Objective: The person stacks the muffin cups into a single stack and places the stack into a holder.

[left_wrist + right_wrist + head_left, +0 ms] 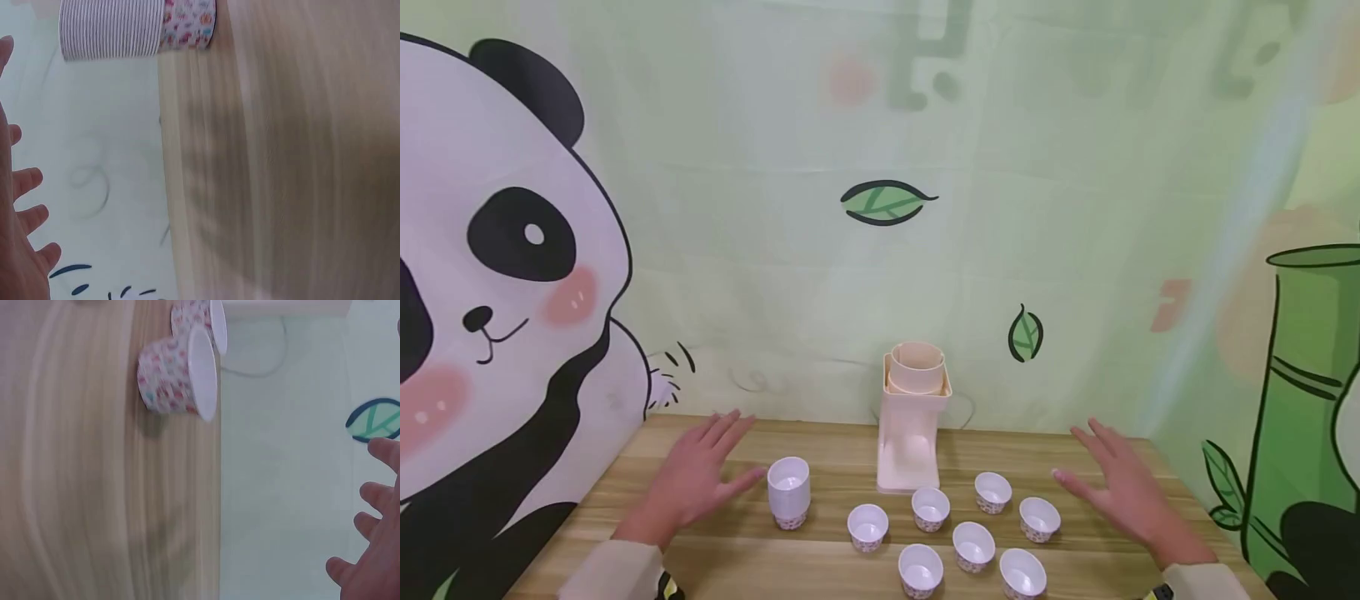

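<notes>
My left hand (696, 471) hovers over the left of the table with fingers spread. Just right of its thumb stands a stack of paper cups (789, 492), whose flowered lowest cup (189, 24) shows in the left wrist view. Over the right side my right hand (1116, 492) is also spread and holds nothing. Between the hands stand several single flowered cups, mouths up; the one nearest the right hand is a white-rimmed cup (1040, 520), and a cup (172, 375) shows in the right wrist view. Behind them is a pale pink cup dispenser (909, 442).
A round pink tube (917, 368) sits in the dispenser's top. The wooden table (835, 442) ends at a green cloth backdrop (760, 250) printed with a panda, leaves and bamboo. Cups at the front, such as one white cup (921, 570), lie close to the view's lower edge.
</notes>
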`<state>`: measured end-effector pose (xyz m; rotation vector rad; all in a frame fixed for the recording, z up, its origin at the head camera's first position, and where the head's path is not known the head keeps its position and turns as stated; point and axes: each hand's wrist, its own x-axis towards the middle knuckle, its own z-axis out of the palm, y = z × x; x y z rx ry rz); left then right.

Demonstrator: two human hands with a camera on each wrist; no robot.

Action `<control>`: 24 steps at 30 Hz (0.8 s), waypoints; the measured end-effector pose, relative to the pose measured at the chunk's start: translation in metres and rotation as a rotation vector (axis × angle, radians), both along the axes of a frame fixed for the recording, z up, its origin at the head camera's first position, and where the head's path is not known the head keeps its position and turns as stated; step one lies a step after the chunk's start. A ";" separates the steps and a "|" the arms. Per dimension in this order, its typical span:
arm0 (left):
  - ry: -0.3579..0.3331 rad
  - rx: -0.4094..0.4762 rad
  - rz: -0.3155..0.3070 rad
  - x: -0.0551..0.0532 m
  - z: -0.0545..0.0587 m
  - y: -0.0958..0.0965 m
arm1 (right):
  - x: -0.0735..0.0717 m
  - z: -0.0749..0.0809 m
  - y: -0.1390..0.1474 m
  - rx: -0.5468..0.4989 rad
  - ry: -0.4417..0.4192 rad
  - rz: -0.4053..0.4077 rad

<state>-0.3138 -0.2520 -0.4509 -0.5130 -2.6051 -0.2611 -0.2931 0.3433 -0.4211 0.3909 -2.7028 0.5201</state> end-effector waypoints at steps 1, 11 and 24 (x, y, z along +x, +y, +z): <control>0.008 0.008 -0.006 0.001 -0.001 0.002 | 0.002 -0.002 -0.002 -0.013 0.006 0.011; 0.002 0.120 0.014 0.014 -0.015 0.025 | 0.021 -0.022 -0.024 -0.245 -0.057 0.092; -0.019 0.328 -0.037 0.036 -0.030 0.041 | 0.045 -0.046 -0.038 -0.343 -0.003 0.119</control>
